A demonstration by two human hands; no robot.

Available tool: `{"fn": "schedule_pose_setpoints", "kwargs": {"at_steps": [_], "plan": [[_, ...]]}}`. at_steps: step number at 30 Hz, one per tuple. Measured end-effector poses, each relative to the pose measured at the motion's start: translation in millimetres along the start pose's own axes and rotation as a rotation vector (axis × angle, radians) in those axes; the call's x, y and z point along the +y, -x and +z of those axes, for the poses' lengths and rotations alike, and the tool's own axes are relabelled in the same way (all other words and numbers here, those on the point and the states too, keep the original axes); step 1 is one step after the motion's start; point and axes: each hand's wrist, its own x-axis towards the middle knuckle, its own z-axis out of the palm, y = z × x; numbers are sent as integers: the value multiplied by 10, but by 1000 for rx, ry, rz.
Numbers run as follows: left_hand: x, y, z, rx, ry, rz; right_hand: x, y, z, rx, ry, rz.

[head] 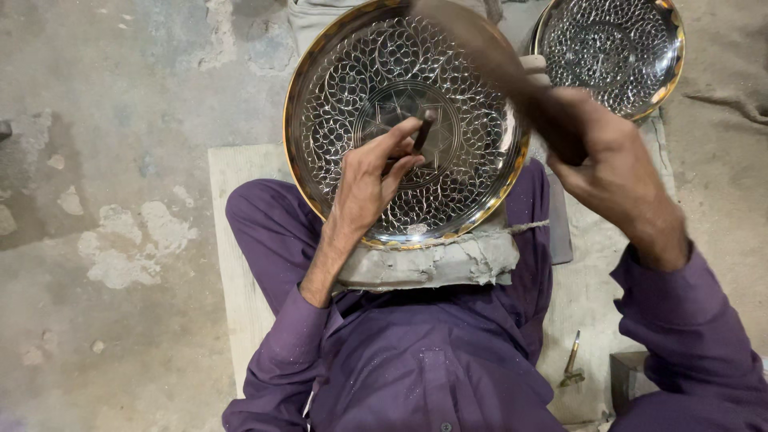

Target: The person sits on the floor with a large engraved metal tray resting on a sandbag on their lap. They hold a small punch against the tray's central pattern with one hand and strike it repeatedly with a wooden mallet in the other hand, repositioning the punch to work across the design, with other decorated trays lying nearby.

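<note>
Purple sleeve and lap [416, 360]: nearest the lens; soft cloth dusted with pale grit, the person sits cross-legged on a pale mat [232, 240].
Right hand [608, 172]: closed around the dark wooden handle of a hammer [488, 60], which is blurred and raised over the plate.
Left hand [368, 180]: fingers pinched shut on a short dark chisel [424, 132], its tip set near the central star.
Engraved plate [404, 120]: round, mirror-bright metal with a brass-coloured rim, covered in fine scalloped petals; it lies tilted on a grey, cracked clay-like block [432, 264] in the lap.
Doing it well: I judge the chisel should stay steady on the line, with light, even taps, so the cut neither skids nor dents the thin sheet.
Second plate [612, 48]: the same pattern, lying well apart at upper right.
Spare tool [571, 360]: small, brassy, lying on the mat by the right knee.
Floor [104, 200]: rough, patched concrete.
</note>
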Motion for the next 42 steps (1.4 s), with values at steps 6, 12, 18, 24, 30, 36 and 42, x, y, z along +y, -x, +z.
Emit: {"fn": "schedule_pose_setpoints", "kwargs": {"at_steps": [6,12,18,24,30,36,42], "plan": [[35,-15,-29,-15,-12,41,-79,-83,32,55,-41,-41],[150,-97,-132,-154,49,79,26,115,219,105,65,77],[209,-237,-205,-307,-16,146,79,458,477,150,93,237],[203,-332,-224,-424,-129,181,101,675,650,239,-159,154],[227,-357,-238,-504,-121,136,86,822,857,364,-308,257],[298,-318,-278,-430,-134,133,68,715,717,321,-339,260],[323,-244,-260,-286,-86,124,12,524,531,278,-121,253]]}}
